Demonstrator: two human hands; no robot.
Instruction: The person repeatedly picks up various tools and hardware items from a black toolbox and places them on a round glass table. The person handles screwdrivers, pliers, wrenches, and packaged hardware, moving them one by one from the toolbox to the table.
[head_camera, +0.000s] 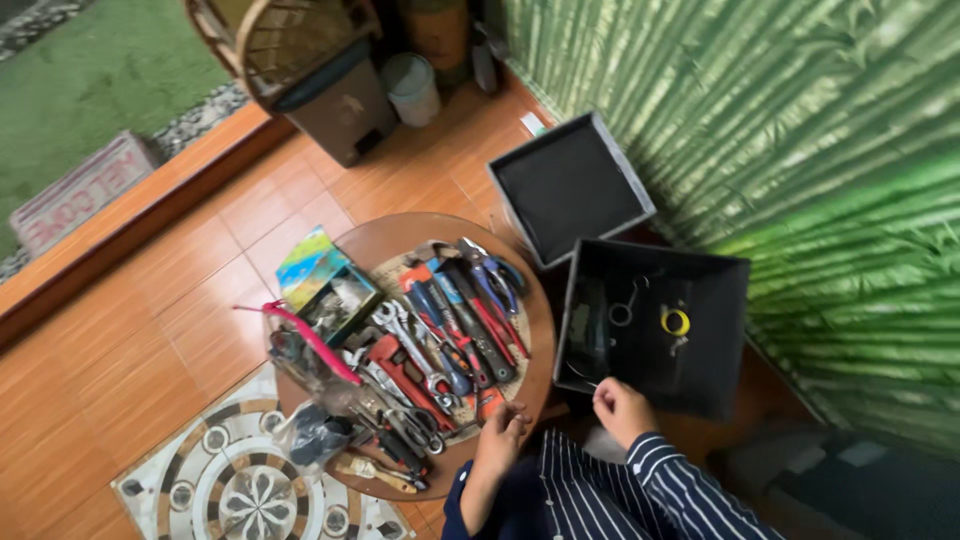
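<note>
Left hand (503, 425) is rested, fingers loosely spread, on the tool pile (440, 330); right hand (618, 408) is curled, pinching a thin wire-like piece at black box (720, 390) edge. Sorting underway; 1 careful drop needed.

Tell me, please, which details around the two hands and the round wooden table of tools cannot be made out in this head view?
- Right hand: closed at the black fabric box's rim; anything held is too small.
- Left hand: fingertips merge into the tool pile on the round wooden table; contact unclear.
- Box interior: dark; only a yellow tape roll is distinct.
- Clear plastic bag: contents blurred.
</note>
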